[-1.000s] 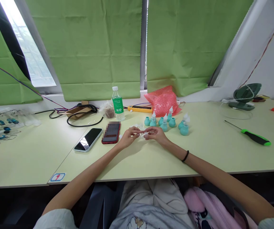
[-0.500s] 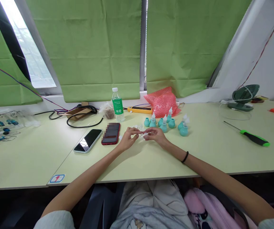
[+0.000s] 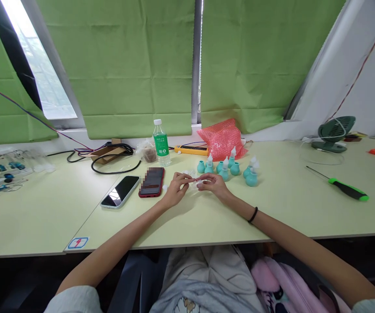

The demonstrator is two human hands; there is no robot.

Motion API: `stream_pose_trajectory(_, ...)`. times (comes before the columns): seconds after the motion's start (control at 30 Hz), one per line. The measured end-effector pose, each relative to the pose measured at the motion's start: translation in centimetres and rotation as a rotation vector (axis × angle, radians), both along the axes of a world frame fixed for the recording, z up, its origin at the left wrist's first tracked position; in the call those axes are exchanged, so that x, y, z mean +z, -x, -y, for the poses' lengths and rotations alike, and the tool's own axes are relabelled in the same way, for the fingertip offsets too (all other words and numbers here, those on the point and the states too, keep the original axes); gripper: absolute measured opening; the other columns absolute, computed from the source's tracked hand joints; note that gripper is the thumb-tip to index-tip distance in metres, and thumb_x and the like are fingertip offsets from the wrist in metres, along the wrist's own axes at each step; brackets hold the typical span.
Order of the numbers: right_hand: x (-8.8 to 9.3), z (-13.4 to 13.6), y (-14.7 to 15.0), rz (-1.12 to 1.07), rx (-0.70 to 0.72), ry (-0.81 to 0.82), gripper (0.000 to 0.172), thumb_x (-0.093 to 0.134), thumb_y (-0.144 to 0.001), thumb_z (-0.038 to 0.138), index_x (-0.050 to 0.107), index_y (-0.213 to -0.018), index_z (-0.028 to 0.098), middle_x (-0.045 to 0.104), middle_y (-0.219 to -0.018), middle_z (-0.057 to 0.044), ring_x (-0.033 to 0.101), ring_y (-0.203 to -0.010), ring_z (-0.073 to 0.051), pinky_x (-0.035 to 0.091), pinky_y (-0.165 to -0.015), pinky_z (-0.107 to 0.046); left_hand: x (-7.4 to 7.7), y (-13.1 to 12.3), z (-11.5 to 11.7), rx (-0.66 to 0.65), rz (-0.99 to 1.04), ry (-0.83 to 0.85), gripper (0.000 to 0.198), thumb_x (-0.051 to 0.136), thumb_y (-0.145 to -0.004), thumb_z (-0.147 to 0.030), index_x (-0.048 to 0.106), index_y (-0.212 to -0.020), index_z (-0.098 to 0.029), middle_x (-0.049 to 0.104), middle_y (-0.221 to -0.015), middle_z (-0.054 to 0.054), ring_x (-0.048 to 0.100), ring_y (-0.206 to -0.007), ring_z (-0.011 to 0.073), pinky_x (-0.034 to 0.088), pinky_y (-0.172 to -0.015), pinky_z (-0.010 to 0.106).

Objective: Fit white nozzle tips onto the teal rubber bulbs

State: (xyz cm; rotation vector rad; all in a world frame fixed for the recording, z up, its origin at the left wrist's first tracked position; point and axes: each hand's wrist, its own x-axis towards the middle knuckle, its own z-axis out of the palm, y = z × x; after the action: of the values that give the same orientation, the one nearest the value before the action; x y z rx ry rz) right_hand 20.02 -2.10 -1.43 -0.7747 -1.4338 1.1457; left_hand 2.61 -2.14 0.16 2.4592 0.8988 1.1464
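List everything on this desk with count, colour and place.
bulb bottles: about eight, teal with white tips, just beyond the hands
phones: two, one pale-cased, one red-cased, left of the hands
water bottle: one, green label, behind the phones
bubble-wrap bag: one, pink, by the window
power strip: one, yellow, left of the bag
screwdriver: one, green and black, far right
fan: one, dark green, right rear
cable: one, black, left rear
small part: one, whitish, between both hands
left hand: bare, pinching the small part
right hand: black wristband, pinching the small part
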Motion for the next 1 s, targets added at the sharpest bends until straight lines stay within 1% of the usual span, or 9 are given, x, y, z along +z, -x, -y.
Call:
stream_pose_trajectory(0.13, 0.0, 0.0, 0.2, 0.058, -0.042, -0.125, 0.026, 0.069, -0.051, 0.020, 0.056, -0.072, 0.015, 0.059, -0.080, -0.003, 0.056, -0.071, -0.014, 0.048, -0.068, -0.032, 0.0, 0.1, -0.5, -0.067, 0.135, 0.228, 0.022, 0.046, -0.074, -0.025, 0.061, -0.090, -0.021, 0.057, -0.093, 0.004, 0.045, -0.089, 0.0172, 0.036, -0.077, 0.029)
stream_pose_trajectory(0.23, -0.2, 0.0, 0.4, 0.097, -0.063, -0.184, 0.023, 0.067, -0.053, 0.019, 0.054, -0.071, 0.015, 0.059, -0.079, -0.003, 0.056, -0.074, -0.015, 0.048, -0.067, -0.030, -0.2, 0.1, -0.7, -0.135, 0.252, 0.402, 0.023, 0.050, -0.071, -0.030, 0.062, -0.086, -0.017, 0.058, -0.090, 0.006, 0.049, -0.084, 0.0167, 0.038, -0.071, 0.027)
stream_pose_trajectory(0.37, -0.4, 0.3, 0.5, 0.139, -0.055, -0.230, 0.018, 0.064, -0.057, 0.020, 0.051, -0.070, 0.016, 0.057, -0.080, -0.004, 0.055, -0.079, -0.017, 0.049, -0.063, -0.029, -0.6, 0.0, -0.8, -0.138, 0.362, 0.512, 0.020, 0.059, -0.064, -0.028, 0.063, -0.077, -0.014, 0.060, -0.081, 0.005, 0.050, -0.079, 0.0144, 0.036, -0.075, 0.026)
stream_pose_trajectory(0.57, -0.5, 0.8, 0.6, 0.168, -0.055, -0.301, 0.014, 0.060, -0.061, 0.017, 0.049, -0.070, 0.016, 0.056, -0.084, -0.004, 0.055, -0.082, -0.016, 0.050, -0.064, -0.029, -0.7, 0.0, -0.7, -0.186, 0.501, 0.785, 0.027, 0.065, -0.057, -0.025, 0.060, -0.081, -0.013, 0.059, -0.076, 0.004, 0.051, -0.066, 0.0106, 0.039, -0.067, 0.027)
stream_pose_trajectory(0.63, -0.5, 0.8, 0.6, 0.192, -0.067, -0.316, 0.013, 0.059, -0.062, 0.017, 0.049, -0.070, 0.016, 0.056, -0.084, -0.004, 0.055, -0.082, -0.016, 0.050, -0.064, -0.029, -0.6, 0.0, -0.6, -0.181, 0.492, 0.752, 0.023, 0.064, -0.058, -0.025, 0.061, -0.077, -0.013, 0.060, -0.077, 0.005, 0.052, -0.069, 0.0116, 0.039, -0.068, 0.027)
stream_pose_trajectory(0.77, -0.4, 1.0, 0.6, 0.228, -0.110, -0.361, 0.011, 0.057, -0.064, 0.017, 0.050, -0.072, 0.017, 0.057, -0.084, -0.004, 0.055, -0.082, -0.015, 0.051, -0.065, -0.029, -0.2, 0.0, -0.4, -0.148, 0.438, 0.551, 0.018, 0.063, -0.059, -0.024, 0.064, -0.072, -0.012, 0.061, -0.081, 0.006, 0.052, -0.079, 0.0156, 0.037, -0.075, 0.028)
stream_pose_trajectory(0.83, -0.2, 1.2, 0.7, 0.249, -0.129, -0.393, 0.010, 0.057, -0.064, 0.018, 0.050, -0.071, 0.017, 0.057, -0.083, -0.003, 0.054, -0.083, -0.015, 0.051, -0.065, -0.029, 0.0, 0.0, -0.3, -0.143, 0.421, 0.505, 0.018, 0.062, -0.060, -0.025, 0.065, -0.072, -0.012, 0.061, -0.082, 0.007, 0.053, -0.081, 0.0167, 0.037, -0.077, 0.028)
stream_pose_trajectory(0.93, -0.1, 1.4, 0.7, 0.271, -0.150, -0.439, 0.008, 0.056, -0.065, 0.018, 0.049, -0.069, 0.017, 0.057, -0.082, -0.003, 0.055, -0.083, -0.016, 0.051, -0.064, -0.029, 0.0, -0.1, -0.2, -0.133, 0.436, 0.520, 0.020, 0.062, -0.060, -0.028, 0.065, -0.073, -0.012, 0.062, -0.082, 0.007, 0.053, -0.081, 0.0171, 0.037, -0.077, 0.028)
stream_pose_trajectory(1.0, 0.0, 1.5, 0.8, 0.272, -0.152, -0.464, 0.007, 0.056, -0.066, 0.018, 0.049, -0.069, 0.017, 0.057, -0.082, -0.003, 0.055, -0.083, -0.016, 0.052, -0.064, -0.029, 0.0, -0.1, -0.1, -0.132, 0.465, 0.597, 0.025, 0.064, -0.058, -0.028, 0.064, -0.077, -0.012, 0.062, -0.084, 0.007, 0.054, -0.080, 0.0170, 0.039, -0.076, 0.029)
